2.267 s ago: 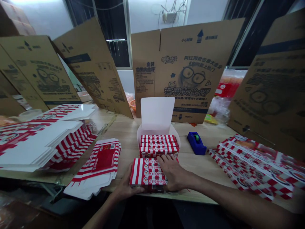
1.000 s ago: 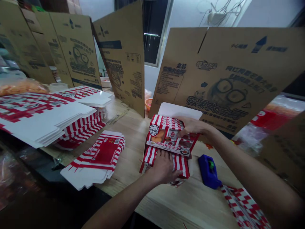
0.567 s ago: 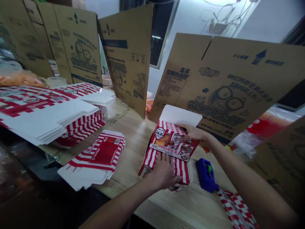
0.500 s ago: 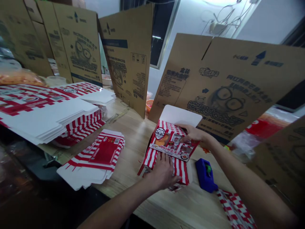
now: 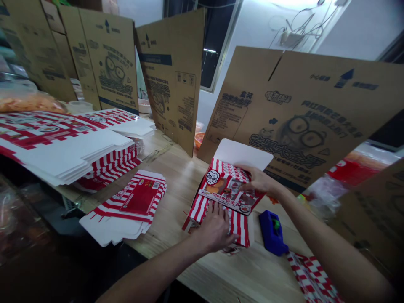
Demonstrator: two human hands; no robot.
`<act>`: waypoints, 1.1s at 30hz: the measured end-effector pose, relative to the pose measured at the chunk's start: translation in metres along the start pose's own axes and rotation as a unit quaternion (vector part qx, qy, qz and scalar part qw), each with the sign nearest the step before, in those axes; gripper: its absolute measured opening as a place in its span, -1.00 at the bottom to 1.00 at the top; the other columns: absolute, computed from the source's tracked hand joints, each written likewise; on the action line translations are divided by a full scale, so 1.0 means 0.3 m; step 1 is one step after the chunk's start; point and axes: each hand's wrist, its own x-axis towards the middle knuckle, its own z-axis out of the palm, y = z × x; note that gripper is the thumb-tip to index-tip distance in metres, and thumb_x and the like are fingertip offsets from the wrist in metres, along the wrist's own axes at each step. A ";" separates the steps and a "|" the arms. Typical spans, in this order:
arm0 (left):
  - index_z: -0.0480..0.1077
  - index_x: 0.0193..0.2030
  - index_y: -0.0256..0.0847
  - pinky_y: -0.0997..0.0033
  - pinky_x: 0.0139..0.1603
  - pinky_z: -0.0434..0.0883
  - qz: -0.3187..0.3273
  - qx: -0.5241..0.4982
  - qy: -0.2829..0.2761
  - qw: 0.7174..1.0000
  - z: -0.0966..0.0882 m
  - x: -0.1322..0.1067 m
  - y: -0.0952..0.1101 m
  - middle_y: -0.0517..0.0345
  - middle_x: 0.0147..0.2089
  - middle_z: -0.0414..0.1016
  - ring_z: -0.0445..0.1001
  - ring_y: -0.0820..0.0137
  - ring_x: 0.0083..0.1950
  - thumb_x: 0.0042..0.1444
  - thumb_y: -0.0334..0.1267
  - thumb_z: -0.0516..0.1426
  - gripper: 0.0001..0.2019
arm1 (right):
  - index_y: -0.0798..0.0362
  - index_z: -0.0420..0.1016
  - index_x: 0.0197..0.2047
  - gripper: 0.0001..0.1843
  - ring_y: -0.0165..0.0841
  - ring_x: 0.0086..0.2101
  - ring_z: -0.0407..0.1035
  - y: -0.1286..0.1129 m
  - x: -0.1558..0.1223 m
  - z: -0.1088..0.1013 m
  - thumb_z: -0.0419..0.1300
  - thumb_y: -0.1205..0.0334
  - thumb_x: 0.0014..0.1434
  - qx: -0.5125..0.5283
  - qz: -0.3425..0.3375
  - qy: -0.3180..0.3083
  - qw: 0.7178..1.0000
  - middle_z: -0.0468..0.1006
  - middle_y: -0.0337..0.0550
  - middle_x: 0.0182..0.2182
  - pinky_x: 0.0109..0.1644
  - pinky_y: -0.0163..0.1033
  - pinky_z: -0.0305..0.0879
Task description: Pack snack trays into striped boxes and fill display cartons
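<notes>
A red-and-white striped display box (image 5: pixel 202 207) stands on the wooden table, its white lid (image 5: pixel 242 154) tipped up at the back. My left hand (image 5: pixel 215 229) lies against the box's striped front wall, fingers spread. My right hand (image 5: pixel 260 182) grips the far edge of a stack of small printed packs (image 5: pixel 225 188) held tilted over the box's opening.
Flat striped carton blanks lie in a small pile (image 5: pixel 129 206) to the left and a tall stack (image 5: pixel 66 147) further left. A blue tape dispenser (image 5: pixel 271 232) sits right of the box. More blanks (image 5: pixel 311 277) lie at lower right. Upright brown cardboard sheets (image 5: pixel 303 122) wall the back.
The packs, which lay flat in front of the box under both hands, have been lifted and tilted over the box. In the last second the hands barely moved.
</notes>
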 end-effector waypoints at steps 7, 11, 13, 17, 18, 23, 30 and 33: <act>0.25 0.21 -0.60 -0.15 0.23 0.10 -0.003 0.015 0.008 1.000 0.013 0.000 0.006 -0.52 0.19 0.33 0.21 -0.12 0.29 0.26 0.11 -0.10 -0.29 | 0.11 0.28 0.25 -0.04 -0.02 0.15 0.22 0.021 0.001 0.034 0.44 0.11 -0.25 -0.028 0.005 0.002 1.000 0.34 0.03 0.17 0.28 0.04 0.07; 0.32 0.16 -0.53 -0.18 0.21 0.10 0.004 0.017 0.009 1.000 0.006 0.008 0.002 -0.48 0.16 0.36 0.24 -0.12 0.25 0.24 0.10 -0.07 -0.34 | 0.12 0.28 0.25 -0.04 -0.01 0.14 0.22 0.003 -0.001 0.036 0.43 0.10 -0.24 -0.041 -0.001 -0.011 0.999 0.33 0.05 0.16 0.27 0.05 0.08; 0.35 0.14 -0.50 -0.18 0.19 0.11 0.007 0.019 0.010 1.000 0.005 0.010 0.001 -0.44 0.14 0.39 0.26 -0.12 0.23 0.24 0.10 -0.07 -0.36 | 0.11 0.28 0.25 -0.06 -0.02 0.10 0.27 0.002 -0.001 0.049 0.42 0.12 -0.23 -0.034 0.002 -0.029 0.999 0.36 0.04 0.14 0.24 0.05 0.13; 0.35 0.14 -0.51 -0.20 0.18 0.10 0.013 0.024 0.020 0.999 0.011 0.010 0.001 -0.45 0.13 0.39 0.26 -0.12 0.22 0.25 0.12 -0.09 -0.34 | 0.07 0.25 0.26 -0.01 0.01 0.11 0.24 0.046 -0.004 0.127 0.44 0.07 -0.25 -0.048 0.011 -0.047 0.998 0.33 0.07 0.16 0.22 0.09 0.13; 0.35 0.14 -0.53 -0.20 0.18 0.10 0.015 0.024 0.025 0.999 0.013 0.010 0.001 -0.46 0.13 0.39 0.25 -0.13 0.22 0.25 0.12 -0.10 -0.33 | 0.06 0.22 0.28 0.02 0.02 0.12 0.23 0.061 -0.008 0.150 0.44 0.03 -0.26 -0.059 0.007 -0.051 0.997 0.31 0.08 0.17 0.22 0.11 0.12; 0.36 0.13 -0.51 -0.18 0.21 0.07 0.010 0.024 0.033 0.999 0.011 0.011 0.000 -0.42 0.12 0.41 0.24 -0.14 0.23 0.24 0.12 -0.09 -0.34 | 0.14 0.08 0.35 0.14 0.11 0.20 0.11 0.060 -0.025 0.202 0.36 -0.24 -0.18 -0.132 -0.008 -0.086 0.987 0.20 0.24 0.24 0.24 0.20 0.06; 0.28 0.18 -0.62 -0.22 0.23 0.06 0.004 0.017 0.019 1.000 0.010 0.008 0.000 -0.57 0.18 0.31 0.21 -0.16 0.27 0.25 0.10 -0.10 -0.30 | 0.13 -0.24 0.44 -0.19 -0.17 0.38 -0.39 -0.046 -0.016 0.323 -0.31 -0.23 0.32 -0.127 0.001 -0.114 0.985 -0.25 0.08 0.41 0.40 0.12 -0.39; 0.23 0.21 -0.67 -0.16 0.27 0.07 -0.005 -0.001 0.016 1.000 0.010 0.008 -0.006 -0.60 0.23 0.25 0.17 -0.16 0.31 0.24 0.09 -0.05 -0.28 | 0.14 -0.27 0.44 -0.26 -0.22 0.38 -0.42 -0.037 -0.028 0.390 -0.38 -0.14 0.36 -0.104 0.018 -0.149 0.983 -0.29 0.05 0.41 0.40 0.11 -0.40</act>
